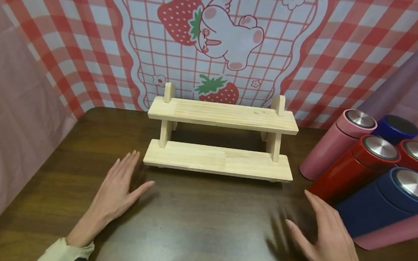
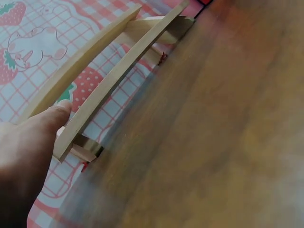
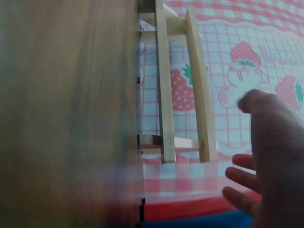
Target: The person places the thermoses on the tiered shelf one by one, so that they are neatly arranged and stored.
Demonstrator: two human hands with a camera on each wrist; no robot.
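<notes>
A two-tier wooden shelf [image 1: 219, 160] stands on the dark wooden table, both its boards bare. My left hand [image 1: 117, 193] is at the shelf's left front, fingers straight and thumb spread, holding nothing. In the left wrist view its thumb [image 2: 59, 111] overlaps the end of the shelf. To the right, my right hand [image 1: 333, 238] is held over the table with fingers extended and thumb apart, also without anything in it. Its fingers are right beside a dark blue flask [image 1: 368, 208] and a red flask [image 1: 349, 174]. The right wrist view shows the fingers [image 3: 242, 178] spread.
Several flasks with shiny lids crowd the table's right side, among them a pink flask [image 1: 327, 148] and a blue one [image 1: 397, 127] behind. A red checked cloth [image 1: 214, 65] with strawberries hangs at the back. Pink fabric [image 1: 15, 111] hangs along the left edge.
</notes>
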